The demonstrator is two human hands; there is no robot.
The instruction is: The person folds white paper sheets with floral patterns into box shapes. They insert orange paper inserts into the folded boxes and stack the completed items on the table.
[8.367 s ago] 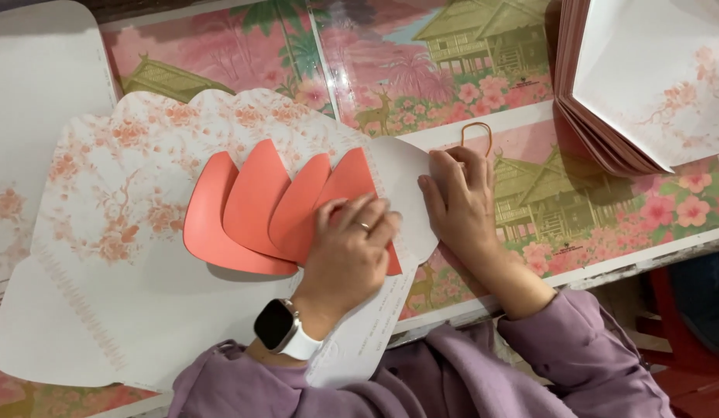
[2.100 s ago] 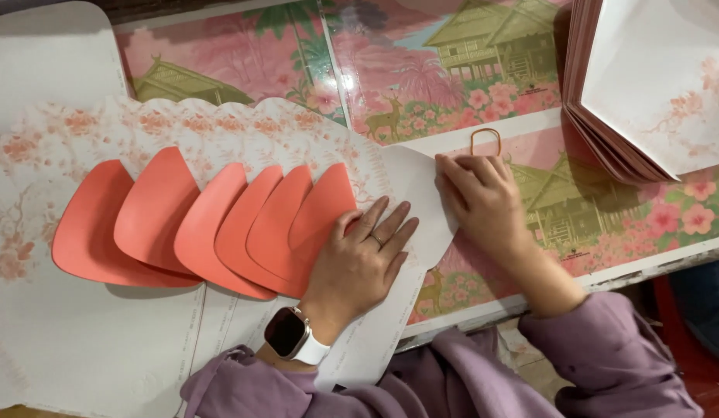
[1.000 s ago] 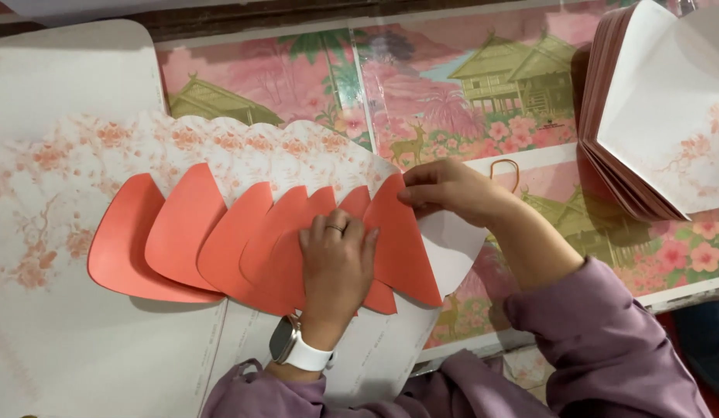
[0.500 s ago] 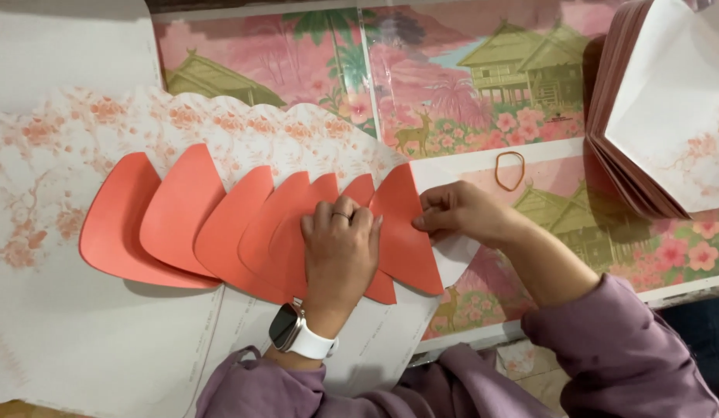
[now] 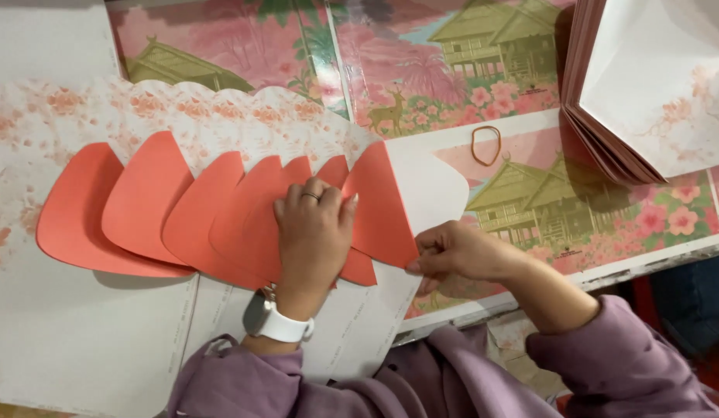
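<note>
Head view, looking down on a work surface covered with printed sheets (image 5: 421,70) showing pink flowers, green huts and a deer. A fanned row of envelopes (image 5: 181,209) lies across the middle, each with its coral-red flap open and overlapping the next, flap tips pointing away from the person; pale floral scalloped edges (image 5: 220,108) show just beyond the flaps, plain white envelope bodies (image 5: 88,333) nearer the person. Left hand (image 5: 313,232) lies flat, palm down, fingers together and pressed on the flaps toward the right end of the fan; a ring sits on one finger, a white-strapped watch (image 5: 270,319) on the wrist. Right hand (image 5: 460,251) is at the right end of the row, thumb and fingers closed in a pinch on the lower corner of the last red flap (image 5: 379,201); that flap stands slightly tilted over its white envelope (image 5: 433,178), touching the left hand's fingertips. Both forearms wear purple sleeves (image 5: 607,364). A tan rubber band (image 5: 485,145) lies alone on the printed sheet beyond the right hand, well apart from the fan. At upper right sits a stack of folded envelopes (image 5: 646,85), white floral face up, dusky pink edges layered along its left side.
</note>
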